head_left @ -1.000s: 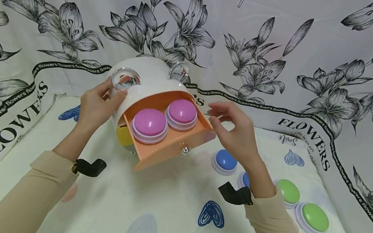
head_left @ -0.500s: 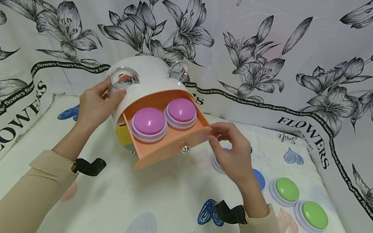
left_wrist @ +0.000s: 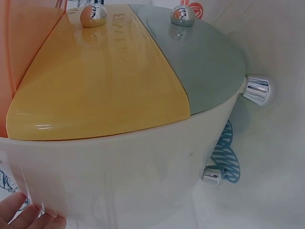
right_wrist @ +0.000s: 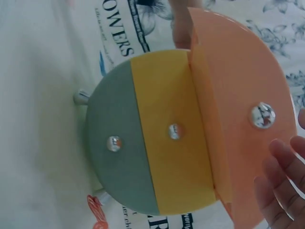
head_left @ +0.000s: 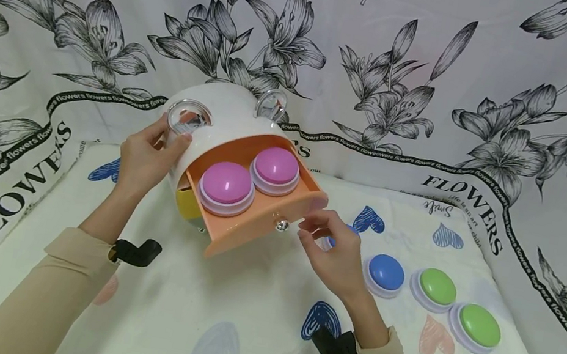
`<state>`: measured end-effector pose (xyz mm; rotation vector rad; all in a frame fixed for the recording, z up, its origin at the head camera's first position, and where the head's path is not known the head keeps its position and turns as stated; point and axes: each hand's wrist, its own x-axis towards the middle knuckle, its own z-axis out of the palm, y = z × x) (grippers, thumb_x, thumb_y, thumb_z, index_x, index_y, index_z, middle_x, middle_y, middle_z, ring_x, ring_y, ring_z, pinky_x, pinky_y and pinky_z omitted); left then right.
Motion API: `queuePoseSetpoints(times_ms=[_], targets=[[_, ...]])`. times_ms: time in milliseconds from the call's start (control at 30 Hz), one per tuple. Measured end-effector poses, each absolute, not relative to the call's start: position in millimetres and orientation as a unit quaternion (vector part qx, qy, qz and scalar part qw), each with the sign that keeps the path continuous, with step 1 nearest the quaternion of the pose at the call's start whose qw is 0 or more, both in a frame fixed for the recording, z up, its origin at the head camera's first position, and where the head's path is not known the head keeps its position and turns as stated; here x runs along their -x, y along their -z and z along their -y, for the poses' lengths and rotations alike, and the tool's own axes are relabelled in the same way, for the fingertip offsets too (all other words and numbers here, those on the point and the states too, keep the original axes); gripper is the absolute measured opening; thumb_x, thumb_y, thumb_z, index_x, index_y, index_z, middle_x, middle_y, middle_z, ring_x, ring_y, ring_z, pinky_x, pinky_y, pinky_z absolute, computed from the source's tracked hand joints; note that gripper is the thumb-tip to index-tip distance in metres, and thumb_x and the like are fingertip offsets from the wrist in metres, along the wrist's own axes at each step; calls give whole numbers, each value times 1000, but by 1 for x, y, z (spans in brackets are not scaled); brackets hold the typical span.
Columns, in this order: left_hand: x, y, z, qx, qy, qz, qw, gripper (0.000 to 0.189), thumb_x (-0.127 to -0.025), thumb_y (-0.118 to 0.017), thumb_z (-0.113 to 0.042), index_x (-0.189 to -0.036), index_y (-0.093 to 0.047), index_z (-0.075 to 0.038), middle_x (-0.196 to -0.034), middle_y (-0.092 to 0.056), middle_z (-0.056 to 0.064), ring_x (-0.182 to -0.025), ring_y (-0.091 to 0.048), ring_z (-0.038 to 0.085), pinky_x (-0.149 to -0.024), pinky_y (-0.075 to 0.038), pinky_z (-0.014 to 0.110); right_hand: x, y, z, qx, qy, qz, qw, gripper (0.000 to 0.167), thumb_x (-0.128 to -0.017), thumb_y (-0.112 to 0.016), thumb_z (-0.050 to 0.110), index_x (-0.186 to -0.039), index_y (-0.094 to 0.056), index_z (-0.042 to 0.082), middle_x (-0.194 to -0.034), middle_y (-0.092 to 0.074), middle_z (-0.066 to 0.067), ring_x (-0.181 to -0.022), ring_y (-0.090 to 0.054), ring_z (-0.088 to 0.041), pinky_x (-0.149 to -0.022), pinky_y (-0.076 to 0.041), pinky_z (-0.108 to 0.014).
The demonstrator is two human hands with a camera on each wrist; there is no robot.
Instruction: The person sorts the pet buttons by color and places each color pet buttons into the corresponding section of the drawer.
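Note:
A white rounded drawer organizer point(head_left: 229, 97) with clear ear-like rings is tilted in the head view. My left hand point(head_left: 144, 158) grips its upper left side, thumb on the shell below one ring. The orange drawer point(head_left: 247, 230) is pulled out and carries two dome-topped buttons, a pink button point(head_left: 227, 183) at left and another pink button point(head_left: 277, 165) at right. Below it, the yellow drawer point(left_wrist: 105, 86) and green drawer point(left_wrist: 200, 62) are closed. My right hand point(head_left: 335, 253), fingers loosely bent, is just beside the orange drawer's right end, holding nothing.
On the heart-patterned cloth point(head_left: 155, 318), right of the organizer, lie a blue button point(head_left: 386, 272) and two green buttons, one farther back point(head_left: 437, 286) and one nearer point(head_left: 480, 326). Another blue button is mostly hidden behind my right hand. A flower-printed curtain point(head_left: 345, 1) hangs behind.
My right hand came to the drawer's right end, then moved down and slightly left off it. The blue button at right came into full view. The left hand and organizer stayed nearly still.

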<state>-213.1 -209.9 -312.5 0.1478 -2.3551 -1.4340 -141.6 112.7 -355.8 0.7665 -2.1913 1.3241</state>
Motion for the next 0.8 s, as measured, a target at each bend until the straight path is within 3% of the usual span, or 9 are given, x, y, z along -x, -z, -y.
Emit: queuePoseSetpoints(times_ms=[367, 800], targets=[[213, 312, 209, -60, 504, 842, 184, 62, -83, -61, -48, -137, -45, -22, -142, -41, 0, -125, -45, 23, -94, -47, 39, 138, 369, -91, -274, -477, 806, 218, 33, -79, -72, 10, -108, -57, 8, -97, -66, -2, -83, -60, -11, -67, -56, -30], [213, 311, 209, -62, 505, 841, 187, 61, -83, -60, -47, -137, -45, -21, -142, -41, 1, -125, -46, 24, -94, -47, 40, 141, 377, -68, -221, -487, 803, 264, 35, -76, -75, 12, -100, -51, 4, -83, -64, -6, -72, -58, -13, -58, -54, -26]])
